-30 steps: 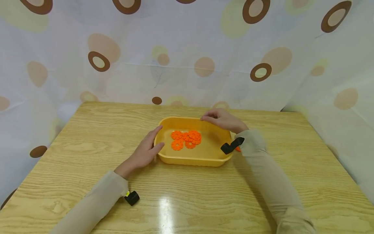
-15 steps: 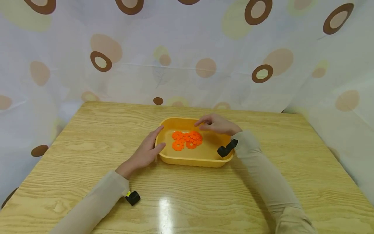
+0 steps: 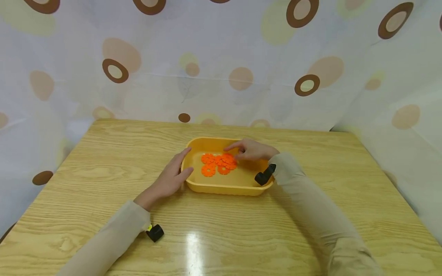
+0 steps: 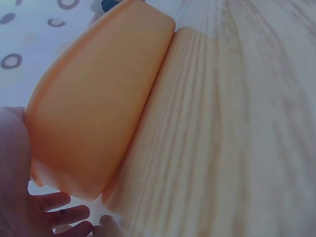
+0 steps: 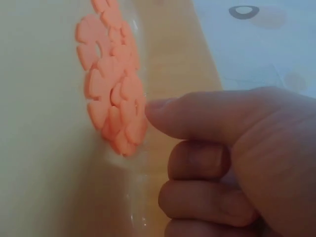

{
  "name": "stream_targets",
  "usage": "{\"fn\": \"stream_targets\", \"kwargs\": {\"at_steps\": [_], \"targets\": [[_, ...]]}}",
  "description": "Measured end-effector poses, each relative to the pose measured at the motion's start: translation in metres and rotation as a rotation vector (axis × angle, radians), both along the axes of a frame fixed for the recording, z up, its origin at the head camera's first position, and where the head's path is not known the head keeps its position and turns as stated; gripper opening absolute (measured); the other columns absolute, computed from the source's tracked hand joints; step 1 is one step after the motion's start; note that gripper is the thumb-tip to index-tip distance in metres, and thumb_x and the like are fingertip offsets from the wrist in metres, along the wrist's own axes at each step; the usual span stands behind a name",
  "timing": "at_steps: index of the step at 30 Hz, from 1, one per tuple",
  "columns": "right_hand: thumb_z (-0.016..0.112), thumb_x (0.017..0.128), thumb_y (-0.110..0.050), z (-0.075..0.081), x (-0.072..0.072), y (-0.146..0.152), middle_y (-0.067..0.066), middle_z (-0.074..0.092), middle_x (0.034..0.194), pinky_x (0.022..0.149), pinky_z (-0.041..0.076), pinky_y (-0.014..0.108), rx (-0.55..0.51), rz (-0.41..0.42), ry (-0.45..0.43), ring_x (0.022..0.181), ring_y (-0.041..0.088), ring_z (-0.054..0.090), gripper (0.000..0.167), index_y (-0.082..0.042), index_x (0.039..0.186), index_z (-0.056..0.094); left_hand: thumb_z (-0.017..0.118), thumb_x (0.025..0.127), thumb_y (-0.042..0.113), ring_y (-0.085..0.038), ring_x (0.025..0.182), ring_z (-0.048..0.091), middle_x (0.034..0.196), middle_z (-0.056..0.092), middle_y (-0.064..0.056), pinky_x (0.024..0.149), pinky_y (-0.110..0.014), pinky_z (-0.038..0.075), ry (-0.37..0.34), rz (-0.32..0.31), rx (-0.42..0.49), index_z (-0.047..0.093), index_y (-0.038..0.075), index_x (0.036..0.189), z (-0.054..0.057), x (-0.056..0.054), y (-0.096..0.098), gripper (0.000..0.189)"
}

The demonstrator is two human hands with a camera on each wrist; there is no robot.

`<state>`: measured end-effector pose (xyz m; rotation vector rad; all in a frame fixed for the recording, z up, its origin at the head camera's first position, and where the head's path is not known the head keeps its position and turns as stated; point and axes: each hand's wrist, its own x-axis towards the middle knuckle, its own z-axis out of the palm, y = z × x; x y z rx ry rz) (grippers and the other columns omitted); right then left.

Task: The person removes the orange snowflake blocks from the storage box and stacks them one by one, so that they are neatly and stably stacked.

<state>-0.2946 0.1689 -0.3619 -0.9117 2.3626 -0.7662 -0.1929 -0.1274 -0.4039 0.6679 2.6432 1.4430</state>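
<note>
A yellow-orange plastic tray [image 3: 226,189] holds several flat orange notched discs [image 3: 208,170] with holes in their centres, some overlapping. My left hand [image 3: 167,179] touches the tray's left end, thumb and forefinger spread along the rim. From the left wrist, the tray's outer wall [image 4: 94,103] is seen, with loose fingers beside its lower corner. My right hand [image 3: 254,150] reaches into the tray from the right, holding nothing that shows. In the right wrist view, its top digit points at the discs [image 5: 106,86], close to or touching one, while the lower fingers curl back.
The tray stands on a wood-grain table [image 3: 214,230]. Behind it hangs a white curtain [image 3: 152,88] with brown, peach and green round shapes. Small black wrist devices, one being the left wrist device [image 3: 155,233], are worn on the sleeves.
My right hand has moved from above the back rim down and left to the discs. An orange piece, seen right of the tray one second ago, no longer shows. The left hand stays put.
</note>
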Motion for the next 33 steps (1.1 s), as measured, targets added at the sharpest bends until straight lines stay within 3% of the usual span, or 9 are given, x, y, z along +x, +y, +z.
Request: {"fn": "stream_targets", "kwargs": {"at_steps": [2,4,7,8,10,12,15,23,33], "targets": [[0.058,0.093,-0.007,-0.0013,0.0,-0.0007,0.001,0.048,0.067,0.054,0.028,0.023,0.01,0.009,-0.015,0.05,0.011,0.025,0.045,-0.007,0.138,0.054,0.047,0.1,0.021,-0.037,0.142,0.027,0.155,0.024,-0.021,0.113,-0.053,0.026,-0.003,-0.001,0.001,0.016,0.007,0.155,0.0004,0.0004,0.0001,0.065],[0.058,0.094,-0.008,-0.0021,0.0001,-0.0014,0.008,0.062,0.092,0.055,0.029,0.023,0.025,0.021,-0.021,0.051,0.011,0.027,0.045,-0.007,0.138,0.053,0.047,0.1,0.021,-0.037,0.141,0.028,0.154,0.025,-0.022,0.113,-0.053,0.026,-0.001,-0.001,-0.001,0.016,0.007,0.154,0.0005,0.0005,0.0,0.065],[0.057,0.094,-0.009,-0.0025,0.0005,-0.0018,0.012,0.06,0.124,0.056,0.03,0.023,0.049,0.051,0.002,0.052,0.011,0.028,0.044,-0.006,0.137,0.054,0.047,0.099,0.021,-0.037,0.141,0.028,0.154,0.026,-0.022,0.114,-0.053,0.026,0.005,0.0,-0.002,0.016,0.006,0.154,0.0008,0.0008,0.0002,0.065],[0.057,0.094,-0.009,-0.0023,0.0008,-0.0019,0.013,0.061,0.121,0.056,0.03,0.023,0.057,0.06,0.007,0.052,0.011,0.028,0.043,-0.005,0.137,0.054,0.047,0.099,0.021,-0.037,0.141,0.028,0.154,0.026,-0.022,0.114,-0.052,0.026,0.007,0.0,-0.002,0.016,0.006,0.154,0.0007,0.0008,0.0002,0.065],[0.058,0.094,-0.01,-0.0019,0.0012,-0.002,0.009,0.064,0.095,0.055,0.029,0.023,0.07,0.071,0.015,0.051,0.01,0.028,0.041,-0.005,0.135,0.056,0.047,0.099,0.021,-0.036,0.141,0.028,0.154,0.026,-0.021,0.114,-0.052,0.026,0.006,-0.001,-0.001,0.017,0.006,0.154,0.0009,0.0009,0.0003,0.065],[0.058,0.094,-0.011,-0.0019,0.0016,-0.0023,0.002,0.052,0.069,0.055,0.029,0.023,0.074,0.077,0.01,0.05,0.01,0.027,0.041,-0.006,0.135,0.057,0.047,0.099,0.021,-0.037,0.141,0.028,0.154,0.025,-0.022,0.114,-0.052,0.026,0.006,-0.003,-0.001,0.016,0.006,0.154,0.0002,0.0003,0.0001,0.065],[0.06,0.094,-0.011,-0.0017,0.0022,-0.0029,-0.004,0.035,0.055,0.055,0.03,0.022,0.074,0.075,0.006,0.049,0.01,0.028,0.039,-0.006,0.132,0.059,0.047,0.099,0.022,-0.037,0.141,0.028,0.154,0.025,-0.022,0.113,-0.053,0.026,0.007,-0.002,-0.005,0.015,0.007,0.155,-0.0007,-0.0004,-0.0002,0.065],[0.062,0.093,-0.012,-0.0037,0.0009,-0.0032,-0.004,0.047,0.057,0.056,0.035,0.024,0.01,0.044,0.104,0.051,0.01,0.038,0.022,-0.005,0.113,0.069,0.047,0.099,0.022,-0.037,0.141,0.029,0.154,0.026,-0.021,0.113,-0.053,0.027,0.01,0.002,-0.007,0.016,0.008,0.155,-0.0008,-0.0009,-0.0004,0.065],[0.064,0.09,-0.008,-0.0054,0.0013,-0.0055,-0.003,0.046,0.057,0.057,0.037,0.025,-0.061,0.018,0.2,0.052,0.01,0.038,0.011,-0.004,0.097,0.071,0.048,0.099,0.021,-0.036,0.141,0.029,0.154,0.026,-0.021,0.113,-0.052,0.027,0.005,-0.003,0.003,0.017,0.008,0.155,0.0018,0.0005,-0.0005,0.065]]}}
